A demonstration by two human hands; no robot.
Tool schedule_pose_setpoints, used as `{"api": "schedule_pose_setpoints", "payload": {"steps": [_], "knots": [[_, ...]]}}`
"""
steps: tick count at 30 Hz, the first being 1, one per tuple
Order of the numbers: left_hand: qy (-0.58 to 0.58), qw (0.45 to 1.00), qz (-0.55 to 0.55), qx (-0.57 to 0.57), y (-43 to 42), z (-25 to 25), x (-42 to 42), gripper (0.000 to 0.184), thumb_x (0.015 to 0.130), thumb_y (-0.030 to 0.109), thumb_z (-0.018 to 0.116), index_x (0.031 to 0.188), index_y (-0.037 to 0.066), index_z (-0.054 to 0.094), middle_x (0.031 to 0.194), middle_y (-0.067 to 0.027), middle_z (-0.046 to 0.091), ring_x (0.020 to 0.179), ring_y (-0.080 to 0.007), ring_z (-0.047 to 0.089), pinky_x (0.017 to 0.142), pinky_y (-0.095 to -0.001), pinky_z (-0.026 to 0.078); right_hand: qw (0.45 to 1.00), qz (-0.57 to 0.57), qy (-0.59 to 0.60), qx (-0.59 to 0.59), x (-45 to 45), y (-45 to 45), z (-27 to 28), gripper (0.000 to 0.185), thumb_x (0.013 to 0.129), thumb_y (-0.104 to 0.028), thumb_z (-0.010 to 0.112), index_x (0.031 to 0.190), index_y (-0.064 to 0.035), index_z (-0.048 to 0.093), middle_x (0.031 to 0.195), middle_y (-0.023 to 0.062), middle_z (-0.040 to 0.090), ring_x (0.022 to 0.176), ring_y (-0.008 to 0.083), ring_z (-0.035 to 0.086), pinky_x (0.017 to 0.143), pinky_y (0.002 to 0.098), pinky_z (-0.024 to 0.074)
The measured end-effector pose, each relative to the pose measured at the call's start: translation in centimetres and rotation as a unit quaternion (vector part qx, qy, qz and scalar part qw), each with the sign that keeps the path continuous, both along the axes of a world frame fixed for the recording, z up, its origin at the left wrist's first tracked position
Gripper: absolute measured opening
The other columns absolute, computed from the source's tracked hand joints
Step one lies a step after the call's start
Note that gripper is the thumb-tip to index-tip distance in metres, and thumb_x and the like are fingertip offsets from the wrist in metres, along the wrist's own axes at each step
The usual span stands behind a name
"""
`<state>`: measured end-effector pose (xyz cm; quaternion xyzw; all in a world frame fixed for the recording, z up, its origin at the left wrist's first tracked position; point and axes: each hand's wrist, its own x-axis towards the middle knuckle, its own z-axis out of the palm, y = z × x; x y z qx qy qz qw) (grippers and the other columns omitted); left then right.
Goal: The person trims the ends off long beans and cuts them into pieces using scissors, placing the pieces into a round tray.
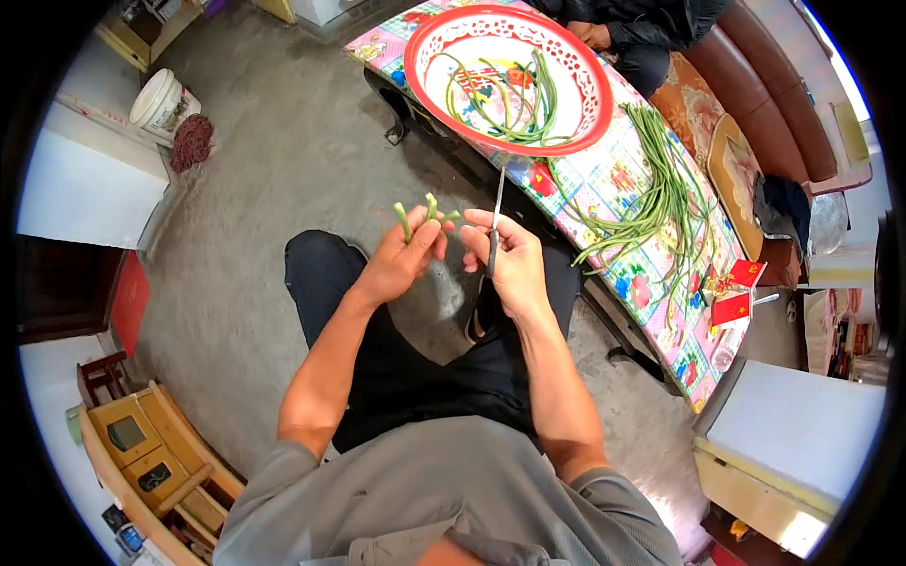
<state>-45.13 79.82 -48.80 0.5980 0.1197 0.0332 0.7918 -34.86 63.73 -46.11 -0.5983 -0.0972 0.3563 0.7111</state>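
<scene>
white bucket (162,106), wooden cabinet (175,432), brown sofa (769,104)

No readable text, labels, brands, numbers or signs in view

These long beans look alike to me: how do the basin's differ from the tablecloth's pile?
The beans in the basin are few; the pile on the tablecloth holds many. The basin's beans curl loosely, with gaps; the pile's strands bunch together. Both look long, thin and mostly green.
</scene>
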Motion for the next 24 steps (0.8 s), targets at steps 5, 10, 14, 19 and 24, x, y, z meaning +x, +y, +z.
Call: {"api": "schedule_pose_setpoints", "payload": {"steps": [5,10,14,19,24], "knots": [[-0.057,0.987,-0.020,0.147,-0.7,-0.9,-0.1,0.033,0.111,0.038,0.037,0.107,0.010,0.054,0.079,0.0020,0.053,0.062,-0.0058,0.045,0.054,-0.0225,0.036,0.999,0.050,-0.009,-0.014,0.5,1.0,0.5,0.033,0.091,-0.018,0.077,0.115,0.0019,0.068,0.077,-0.0001,0.066,0.064,0.0057,0.057,0.059,0.0206,0.0456],[-0.022,0.985,-0.080,0.150,0.0,-0.5,-0.8,0.037,0.111,0.038,0.036,0.098,0.009,0.055,0.071,0.0018,0.051,0.060,-0.0069,0.044,0.054,-0.0248,0.036,0.995,0.091,0.025,0.024,0.7,0.6,0.0,0.033,0.091,-0.017,0.076,0.117,0.0016,0.068,0.081,0.0019,0.068,0.063,0.0071,0.058,0.059,0.0222,0.0469],[0.014,0.976,-0.128,0.174,0.0,0.4,-0.7,0.042,0.111,0.039,0.037,0.091,0.008,0.057,0.067,0.0024,0.049,0.058,-0.0071,0.043,0.052,-0.0265,0.035,0.989,0.107,0.086,0.050,0.6,0.2,-0.4,0.033,0.092,-0.018,0.074,0.117,0.0021,0.067,0.084,0.0022,0.068,0.062,0.0091,0.058,0.057,0.0245,0.0481],[0.004,0.983,-0.145,0.110,-0.8,2.2,-0.3,0.040,0.110,0.039,0.039,0.093,0.007,0.058,0.069,0.0039,0.044,0.060,-0.0075,0.039,0.054,-0.0253,0.034,0.983,0.127,0.125,0.046,0.9,-0.2,-0.1,0.023,0.094,-0.020,0.073,0.104,0.0005,0.069,0.082,0.0036,0.068,0.064,0.0095,0.058,0.058,0.0241,0.0458],[0.036,0.980,-0.182,0.077,0.1,0.9,-1.0,0.041,0.109,0.038,0.038,0.093,0.006,0.057,0.070,0.0014,0.046,0.061,-0.0093,0.041,0.056,-0.0273,0.036,0.985,0.141,0.090,0.032,1.0,-0.9,-0.3,0.019,0.094,-0.018,0.071,0.098,0.0007,0.070,0.077,0.0058,0.067,0.061,0.0087,0.058,0.055,0.0215,0.0452]]}}
